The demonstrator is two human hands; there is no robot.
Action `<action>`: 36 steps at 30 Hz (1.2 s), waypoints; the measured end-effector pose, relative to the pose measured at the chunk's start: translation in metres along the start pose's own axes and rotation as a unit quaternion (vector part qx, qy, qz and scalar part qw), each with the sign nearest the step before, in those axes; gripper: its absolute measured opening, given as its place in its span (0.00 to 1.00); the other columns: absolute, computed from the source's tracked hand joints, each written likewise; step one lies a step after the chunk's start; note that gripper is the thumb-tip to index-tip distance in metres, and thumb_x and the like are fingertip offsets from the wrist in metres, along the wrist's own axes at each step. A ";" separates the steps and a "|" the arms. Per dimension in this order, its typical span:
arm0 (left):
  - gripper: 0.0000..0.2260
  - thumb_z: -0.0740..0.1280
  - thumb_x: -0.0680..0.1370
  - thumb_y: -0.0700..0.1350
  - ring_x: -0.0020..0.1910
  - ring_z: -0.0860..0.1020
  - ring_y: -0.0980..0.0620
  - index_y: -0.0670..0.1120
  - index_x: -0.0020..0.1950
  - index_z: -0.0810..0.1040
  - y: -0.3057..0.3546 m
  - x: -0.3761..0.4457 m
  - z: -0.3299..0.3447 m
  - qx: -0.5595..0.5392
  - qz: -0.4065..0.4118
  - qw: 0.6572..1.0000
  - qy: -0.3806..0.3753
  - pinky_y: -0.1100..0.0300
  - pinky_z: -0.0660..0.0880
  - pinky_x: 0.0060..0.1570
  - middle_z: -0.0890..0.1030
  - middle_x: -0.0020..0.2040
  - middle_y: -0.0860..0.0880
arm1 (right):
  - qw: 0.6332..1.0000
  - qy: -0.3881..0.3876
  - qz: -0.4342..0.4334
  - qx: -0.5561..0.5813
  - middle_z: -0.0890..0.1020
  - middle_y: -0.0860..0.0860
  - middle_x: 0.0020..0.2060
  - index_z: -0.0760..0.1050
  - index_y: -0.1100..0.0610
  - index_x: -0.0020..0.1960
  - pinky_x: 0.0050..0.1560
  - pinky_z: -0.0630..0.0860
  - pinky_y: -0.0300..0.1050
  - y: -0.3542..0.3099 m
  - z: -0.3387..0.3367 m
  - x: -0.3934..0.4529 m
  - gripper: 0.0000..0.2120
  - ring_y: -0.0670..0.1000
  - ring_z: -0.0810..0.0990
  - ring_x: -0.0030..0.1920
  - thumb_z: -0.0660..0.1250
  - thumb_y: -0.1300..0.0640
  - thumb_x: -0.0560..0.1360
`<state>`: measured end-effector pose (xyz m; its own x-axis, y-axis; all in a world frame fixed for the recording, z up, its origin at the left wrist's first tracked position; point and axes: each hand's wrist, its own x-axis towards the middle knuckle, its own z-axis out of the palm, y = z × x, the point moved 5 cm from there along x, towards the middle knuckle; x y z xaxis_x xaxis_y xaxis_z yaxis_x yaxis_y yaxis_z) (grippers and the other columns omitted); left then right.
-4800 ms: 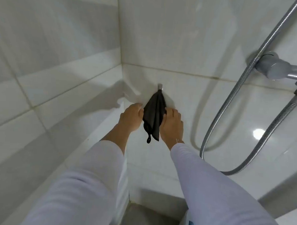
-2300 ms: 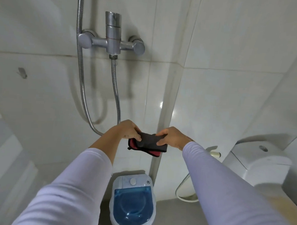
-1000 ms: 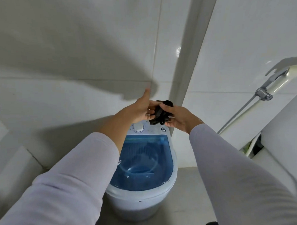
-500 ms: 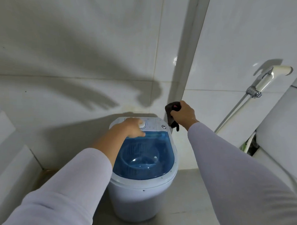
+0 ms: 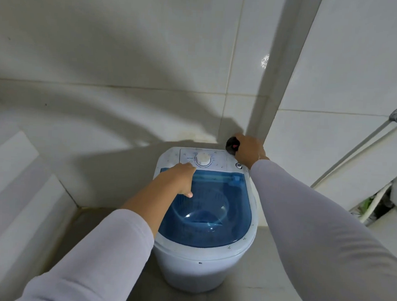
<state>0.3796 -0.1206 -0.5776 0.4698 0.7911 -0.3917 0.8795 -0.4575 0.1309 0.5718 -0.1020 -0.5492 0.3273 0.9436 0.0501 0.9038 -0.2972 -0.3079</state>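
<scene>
Clutched a black cloth (image 5: 232,144) in the right hand (image 5: 249,150), fingers curled tight round it, the bundle bunched small with a bit of red showing at the fist's left end. Held that fist just above the back right corner of a small white washing machine (image 5: 202,269), with a round button (image 5: 238,165) just below the wrist and the white dial (image 5: 203,159) off to the left of it. Laid the left hand (image 5: 180,178) knuckles-up on the back left part of the translucent blue lid (image 5: 224,218), thumb pointing down across the lid, dial just beyond the knuckles and to the right. Could not tell whether those fingers, tucked under and hidden, gripped the lid's edge or merely rested there. Had the dial between the two hands. Saw the lid lying flat over the tub. Noted a metal hose (image 5: 355,151) slanting down the tiled wall (image 5: 106,45) far to the right of the cloth-holding fist, and grey floor (image 5: 260,293) beneath the machine.
</scene>
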 end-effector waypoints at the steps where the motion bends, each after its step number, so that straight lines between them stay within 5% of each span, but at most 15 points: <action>1: 0.36 0.71 0.74 0.45 0.72 0.64 0.46 0.43 0.76 0.56 0.000 0.001 0.001 0.008 -0.002 1.000 0.002 0.53 0.66 0.66 0.61 0.76 0.47 | 1.000 -0.013 -0.003 -0.007 0.79 0.58 0.55 0.70 0.54 0.64 0.46 0.73 0.47 0.000 0.004 0.003 0.20 0.60 0.78 0.54 0.60 0.66 0.73; 13: 0.35 0.72 0.73 0.46 0.69 0.69 0.45 0.40 0.75 0.59 0.007 0.008 0.003 0.067 -0.024 0.997 -0.002 0.52 0.71 0.63 0.66 0.73 0.45 | 0.997 -0.026 -0.071 -0.030 0.80 0.54 0.57 0.77 0.50 0.58 0.56 0.76 0.48 -0.002 0.011 -0.015 0.18 0.60 0.78 0.56 0.61 0.64 0.73; 20: 0.32 0.72 0.73 0.46 0.67 0.71 0.44 0.40 0.72 0.63 0.008 0.009 0.003 0.083 -0.031 0.996 -0.005 0.52 0.71 0.61 0.69 0.70 0.45 | 0.992 -0.032 -0.112 -0.051 0.82 0.52 0.51 0.81 0.48 0.49 0.49 0.78 0.48 0.002 0.014 -0.036 0.18 0.59 0.76 0.53 0.60 0.68 0.72; 26: 0.30 0.73 0.73 0.46 0.65 0.72 0.44 0.40 0.71 0.65 0.006 0.013 0.006 0.074 -0.040 0.996 -0.008 0.50 0.71 0.65 0.71 0.67 0.44 | 0.989 -0.024 -0.139 -0.053 0.81 0.51 0.54 0.82 0.52 0.51 0.56 0.74 0.46 0.010 0.013 -0.049 0.19 0.60 0.76 0.54 0.60 0.70 0.71; 36: 0.30 0.73 0.73 0.45 0.63 0.74 0.44 0.40 0.70 0.66 0.005 0.012 0.008 0.066 -0.031 0.997 0.004 0.53 0.72 0.60 0.72 0.67 0.45 | 0.995 -0.029 -0.017 0.094 0.80 0.54 0.57 0.80 0.54 0.53 0.57 0.75 0.49 0.039 0.010 -0.072 0.14 0.59 0.77 0.57 0.65 0.66 0.72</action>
<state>0.3887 -0.1165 -0.5892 0.4161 0.8220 -0.3889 0.8892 -0.4573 -0.0152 0.5809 -0.1801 -0.5739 0.2760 0.9611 0.0093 0.8451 -0.2380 -0.4787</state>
